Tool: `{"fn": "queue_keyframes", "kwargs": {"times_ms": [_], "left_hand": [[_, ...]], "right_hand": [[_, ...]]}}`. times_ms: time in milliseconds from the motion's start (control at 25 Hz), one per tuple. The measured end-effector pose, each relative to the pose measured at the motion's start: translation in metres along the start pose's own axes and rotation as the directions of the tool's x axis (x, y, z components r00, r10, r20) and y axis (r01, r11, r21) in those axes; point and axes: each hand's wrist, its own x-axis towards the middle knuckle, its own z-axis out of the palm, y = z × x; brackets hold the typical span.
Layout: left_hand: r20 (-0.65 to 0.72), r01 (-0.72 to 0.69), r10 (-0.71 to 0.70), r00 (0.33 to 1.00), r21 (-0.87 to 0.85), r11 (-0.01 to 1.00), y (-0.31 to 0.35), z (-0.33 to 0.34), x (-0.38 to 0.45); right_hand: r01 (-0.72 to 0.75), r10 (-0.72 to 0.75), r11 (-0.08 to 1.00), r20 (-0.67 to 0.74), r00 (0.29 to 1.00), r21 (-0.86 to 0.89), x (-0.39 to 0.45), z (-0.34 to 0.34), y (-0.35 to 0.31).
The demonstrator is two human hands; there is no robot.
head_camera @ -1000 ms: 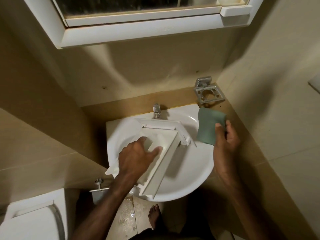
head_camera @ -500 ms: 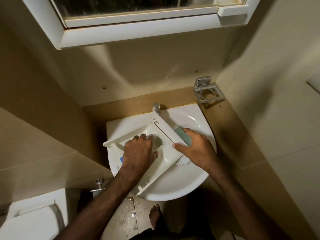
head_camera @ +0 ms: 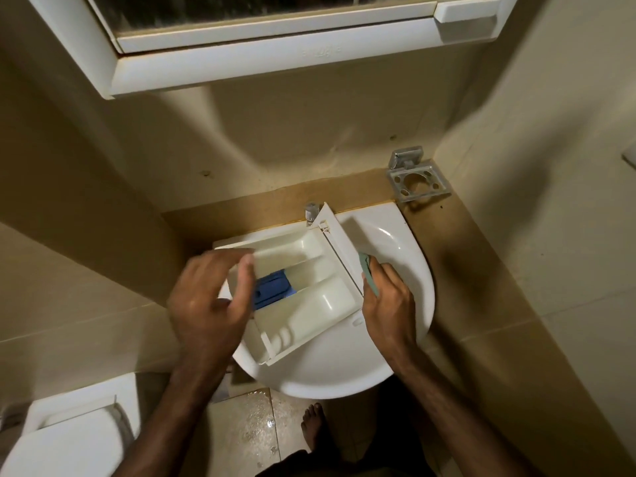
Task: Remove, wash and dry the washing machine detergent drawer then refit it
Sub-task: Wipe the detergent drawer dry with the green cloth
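The drawer (head_camera: 303,290) lies across the sink (head_camera: 406,270), long axis seven to one o'clock. The right hand (head_camera: 389,304) presses a cloth (head_camera: 368,275) against its three-o'clock face; the left hand (head_camera: 210,304), blurred and loosely curled, hovers at nine.

Basin carrying the drawer

A white wash basin (head_camera: 406,270) juts from the far wall, its tap (head_camera: 311,211) at the far rim. The white detergent drawer (head_camera: 309,280) lies slantwise across the bowl, compartments up, a blue insert (head_camera: 273,290) in its left part, overhanging the left rim.
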Motion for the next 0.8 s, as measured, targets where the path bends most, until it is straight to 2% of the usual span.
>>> {"fn": "queue_keyframes", "kwargs": {"times_ms": [40,80,120,200,240,280,320,360,480,680,800], "left_hand": [[-0.093,0.111,-0.115,0.989,-0.043,0.993,-0.003,-0.007,-0.008],[-0.129,0.254,-0.269,0.954,-0.12,0.96,-0.007,-0.009,-0.019],[-0.107,0.397,-0.432,0.896,-0.244,0.885,-0.011,-0.008,-0.029],[0.056,0.629,-0.697,0.715,-0.488,0.605,-0.026,0.0,-0.047],[0.186,0.712,-0.77,0.611,-0.553,0.432,-0.033,0.003,-0.054],[0.336,0.782,-0.784,0.521,-0.557,0.281,-0.036,0.005,-0.058],[0.476,0.83,-0.749,0.462,-0.53,0.175,-0.037,0.007,-0.061],[0.58,0.853,-0.69,0.433,-0.511,0.107,-0.036,0.007,-0.063],[0.677,0.864,-0.596,0.432,-0.5,0.058,-0.028,0.004,-0.058],[0.69,0.883,-0.586,0.425,-0.459,0.099,-0.032,0.005,-0.05],[0.707,0.887,-0.579,0.406,-0.458,0.062,-0.034,0.003,-0.047]], "right_hand": [[-0.003,0.003,1.0,-0.003,1.0,0.012,-0.002,0.001,-0.001],[-0.008,0.008,1.0,-0.008,1.0,0.025,-0.003,0.002,-0.002],[-0.022,0.023,0.999,-0.01,1.0,0.043,-0.004,0.002,-0.003],[-0.082,0.083,0.992,-0.011,0.996,0.097,-0.007,0.006,-0.008],[-0.122,0.124,0.985,-0.002,0.992,0.123,-0.008,0.008,-0.011],[-0.163,0.162,0.976,0.014,0.987,0.147,-0.009,0.009,-0.014],[-0.197,0.194,0.966,0.031,0.98,0.17,-0.009,0.011,-0.015],[-0.223,0.218,0.957,0.047,0.975,0.188,-0.01,0.013,-0.015],[-0.257,0.245,0.939,0.08,0.966,0.227,-0.014,0.017,-0.013],[-0.289,0.27,0.923,0.109,0.957,0.255,-0.021,0.026,-0.006],[-0.333,0.307,0.9,0.131,0.943,0.283,-0.021,0.028,-0.003]]}}
